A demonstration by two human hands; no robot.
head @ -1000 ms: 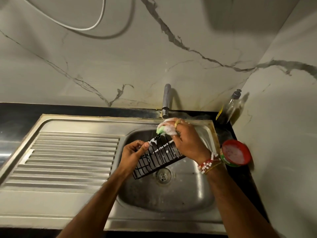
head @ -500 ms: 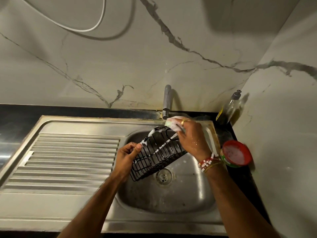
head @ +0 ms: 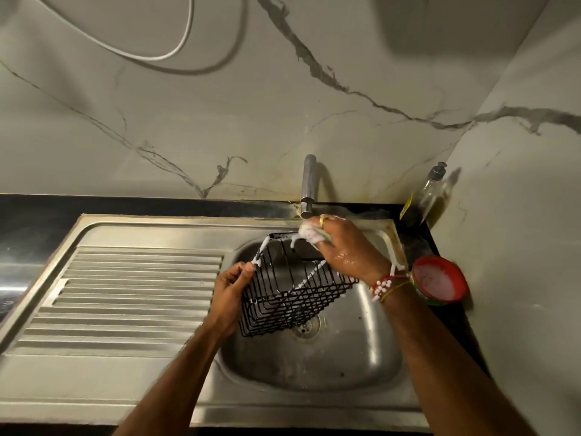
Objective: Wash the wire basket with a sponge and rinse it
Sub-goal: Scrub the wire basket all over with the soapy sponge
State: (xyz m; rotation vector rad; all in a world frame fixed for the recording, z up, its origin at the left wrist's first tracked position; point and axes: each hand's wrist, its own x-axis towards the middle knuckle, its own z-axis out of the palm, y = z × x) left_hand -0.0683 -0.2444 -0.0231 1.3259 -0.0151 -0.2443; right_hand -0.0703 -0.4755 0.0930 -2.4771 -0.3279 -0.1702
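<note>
You are looking down at a stainless steel sink [head: 371,357] set into a dark counter, with a ribbed drainboard [head: 125,294] on its left side. Your left hand [head: 231,289] holds a black wire basket [head: 292,291] above the basin, thumb and fingers curled around the wires at its left edge. The basket is tilted, with its far rim raised toward the faucet [head: 308,184] and its near corner hanging just above the drain [head: 305,327]. White foam clings to the top rim and runs along one wire inside it. Your right hand [head: 349,250] grips a soapy sponge [head: 309,236], fingers closed around it, and presses it against the basket's far right rim, just below the spout. The sponge is mostly covered in white lather, with a strip of green showing at one edge. The back of that hand is wet and there is a gold ring [head: 323,220] on one finger; red and white beaded bracelets [head: 385,286] circle the wrist. To the right of the basin, on the counter, sits a round red tub [head: 440,278] holding pale, frothy soap. Behind it, in the corner, stands a clear pump bottle [head: 430,196]. A white cable [head: 176,42] loops across the veined marble wall above.
</note>
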